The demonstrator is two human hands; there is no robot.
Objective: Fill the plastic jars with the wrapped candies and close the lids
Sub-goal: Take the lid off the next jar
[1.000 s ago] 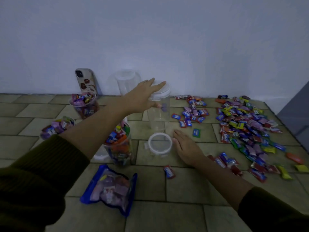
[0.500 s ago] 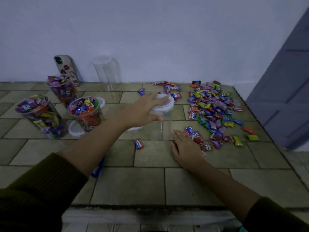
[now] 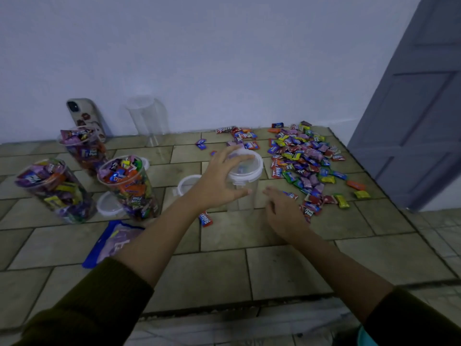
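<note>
My left hand [image 3: 219,181] grips an empty clear plastic jar [image 3: 243,196] from above, fingers over its white lid [image 3: 249,168] and thumb on its side. My right hand [image 3: 284,211] rests open on the tiles just right of the jar, its fingers touching the edge of the pile of wrapped candies [image 3: 304,156]. Three open jars full of candies [image 3: 57,191] [image 3: 84,148] [image 3: 129,186] stand at the left. Two loose lids [image 3: 109,204] [image 3: 187,183] lie beside them. One red candy [image 3: 205,219] lies under my left wrist.
Another empty clear jar [image 3: 147,118] and a phone [image 3: 84,116] stand against the back wall. A blue candy bag [image 3: 112,240] lies under my left forearm. A grey door [image 3: 419,108] is at the right. The tiled surface ends at a front edge [image 3: 224,308].
My left hand has drawn the lidded empty jar from the back toward me, setting it beside my right hand. My view has swung right, and my right hand has edged toward the candies.
</note>
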